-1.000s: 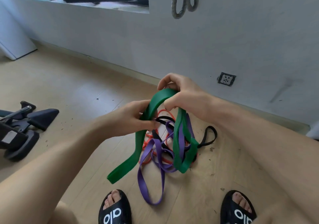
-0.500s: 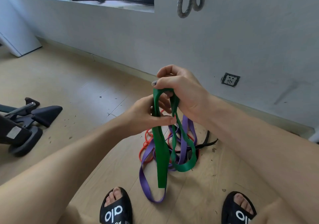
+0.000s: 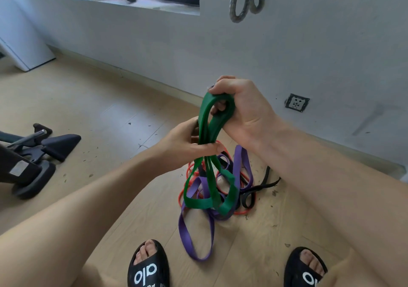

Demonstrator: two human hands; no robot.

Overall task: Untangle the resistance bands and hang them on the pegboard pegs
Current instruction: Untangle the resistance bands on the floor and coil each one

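A wide green resistance band [image 3: 207, 198] hangs in doubled loops above the floor. My right hand [image 3: 240, 110] grips its top fold, fingers curled through the loop. Just below, my left hand [image 3: 187, 143] pinches the gathered green strands together. Under the green loops, a purple band [image 3: 198, 242], a thin red band [image 3: 187, 176] and a black band [image 3: 265, 185] lie tangled on the wooden floor. A grey band [image 3: 245, 1] hangs on the wall above; its peg is out of view.
My two feet in black slides [image 3: 148, 267] [image 3: 306, 271] stand at the bottom. Black exercise equipment [image 3: 33, 154] sits on the floor at left. A wall socket [image 3: 297, 102] is low on the grey wall, and a white cabinet [image 3: 24, 41] stands far left.
The green band's long hanging tail has been gathered up into shorter doubled loops. My right hand stays on the top fold while my left hand has closed round the strands lower down.
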